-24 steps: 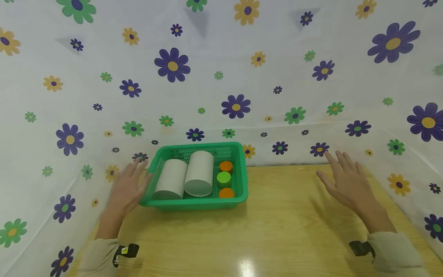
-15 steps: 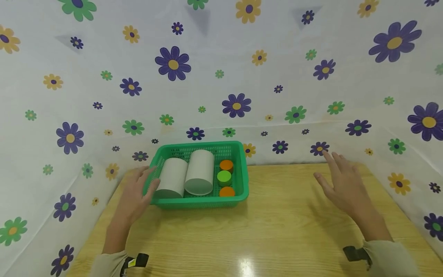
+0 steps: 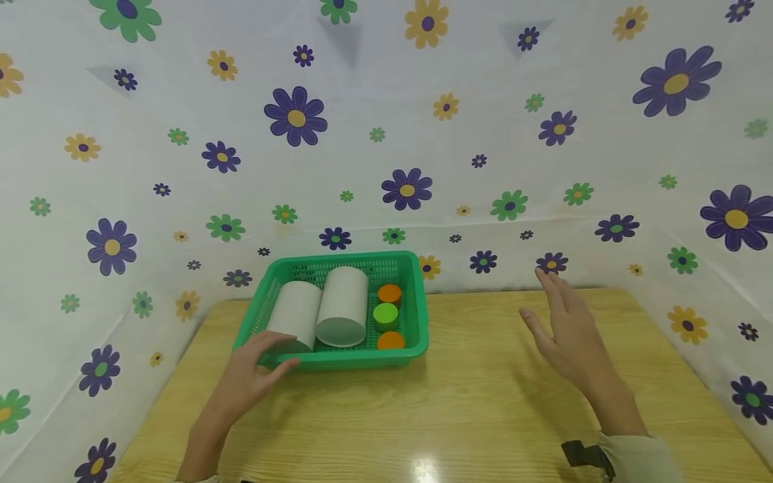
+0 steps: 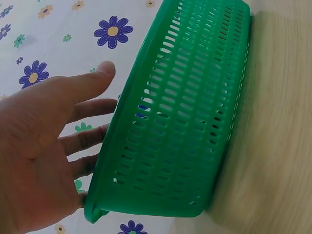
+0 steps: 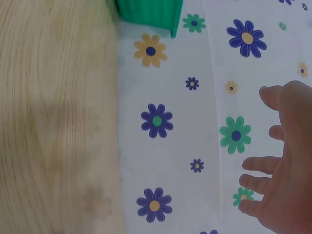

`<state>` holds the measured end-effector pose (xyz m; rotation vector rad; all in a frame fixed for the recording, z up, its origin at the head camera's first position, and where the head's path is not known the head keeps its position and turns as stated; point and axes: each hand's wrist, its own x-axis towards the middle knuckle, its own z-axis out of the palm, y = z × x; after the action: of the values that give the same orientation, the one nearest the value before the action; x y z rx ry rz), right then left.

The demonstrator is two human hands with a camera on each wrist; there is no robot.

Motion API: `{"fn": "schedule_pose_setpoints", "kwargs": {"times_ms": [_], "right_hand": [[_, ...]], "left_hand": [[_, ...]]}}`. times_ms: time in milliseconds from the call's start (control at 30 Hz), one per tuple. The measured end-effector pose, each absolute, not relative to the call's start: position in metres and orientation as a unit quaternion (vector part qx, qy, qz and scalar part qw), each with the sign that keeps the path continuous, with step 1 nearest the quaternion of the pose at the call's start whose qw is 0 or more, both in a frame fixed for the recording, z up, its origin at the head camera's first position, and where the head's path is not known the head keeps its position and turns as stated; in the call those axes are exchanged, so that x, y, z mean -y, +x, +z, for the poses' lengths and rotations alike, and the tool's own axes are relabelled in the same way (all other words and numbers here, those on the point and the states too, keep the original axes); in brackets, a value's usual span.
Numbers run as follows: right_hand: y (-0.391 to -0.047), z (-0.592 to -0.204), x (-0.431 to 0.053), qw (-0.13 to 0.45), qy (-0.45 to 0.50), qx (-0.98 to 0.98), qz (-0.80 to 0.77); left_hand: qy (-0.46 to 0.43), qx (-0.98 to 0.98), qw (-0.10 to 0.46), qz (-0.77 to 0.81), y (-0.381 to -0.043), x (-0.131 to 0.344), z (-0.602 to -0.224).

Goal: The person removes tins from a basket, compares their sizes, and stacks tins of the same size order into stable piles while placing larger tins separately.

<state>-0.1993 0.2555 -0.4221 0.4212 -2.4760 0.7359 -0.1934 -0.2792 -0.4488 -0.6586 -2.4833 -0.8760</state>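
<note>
A green plastic basket [image 3: 362, 357] holds two white cylinders, the left one [image 3: 296, 312] leaning beside the right one [image 3: 344, 302]. On their right stand an orange round piece [image 3: 390, 293], a light green one [image 3: 385, 315] and another orange one [image 3: 391, 341]. My left hand [image 3: 241, 382] is at the basket's front left corner, its fingers reaching over the rim. In the left wrist view the thumb [image 4: 95, 83] is apart from the basket, and the rim hides the fingertips. My right hand [image 3: 574, 342] hovers over the table's right side, fingers extended, holding nothing.
The basket stands on a wooden table [image 3: 477, 389], toward its back left. A white cloth with printed flowers [image 3: 386, 87] encloses the table at the back and both sides. In the right wrist view, a basket corner [image 5: 151, 12] shows at the top.
My left hand has come from beside the basket's left side to its front left corner, moving right and nearer to me. The right hand has shifted left. The basket rests in place.
</note>
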Motion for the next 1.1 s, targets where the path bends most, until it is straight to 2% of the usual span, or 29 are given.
{"fn": "schedule_pose_setpoints", "kwargs": {"times_ms": [133,433,1100], "right_hand": [[-0.199,-0.421,-0.242,0.259,0.159,0.907,0.292],[-0.199,-0.425,-0.211,0.244,0.183,0.885,0.351],[-0.211,-0.417,-0.154,0.265,0.237,0.833,0.423]], "left_hand": [[-0.257,0.883,0.222,-0.324,-0.193,0.273,-0.453],[-0.223,0.891,0.227,-0.323,-0.190,0.264,-0.458],[-0.221,0.871,0.245,-0.363,-0.194,0.260,-0.460]]}}
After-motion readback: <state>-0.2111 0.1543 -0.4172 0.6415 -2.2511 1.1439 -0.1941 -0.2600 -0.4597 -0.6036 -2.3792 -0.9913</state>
